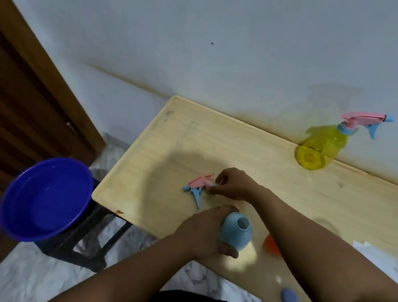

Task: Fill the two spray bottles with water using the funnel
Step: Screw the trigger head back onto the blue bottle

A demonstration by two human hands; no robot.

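Item: blue bottle (235,232), uncapped, near table (219,138) edge; my left hand (204,234) wraps it, I judge to steady the open neck for filling. Item: spray head (200,186), pinched by my right hand (232,184), low over the tabletop (whether touching, unclear). Yellow bottle (318,148) capped, far corner. Basin (45,198) left; orange object (272,244), perhaps the funnel, beside the blue bottle.

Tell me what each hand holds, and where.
Left hand wraps the pale blue bottle's body; right hand pinches the pink-and-blue trigger sprayer at its collar end.
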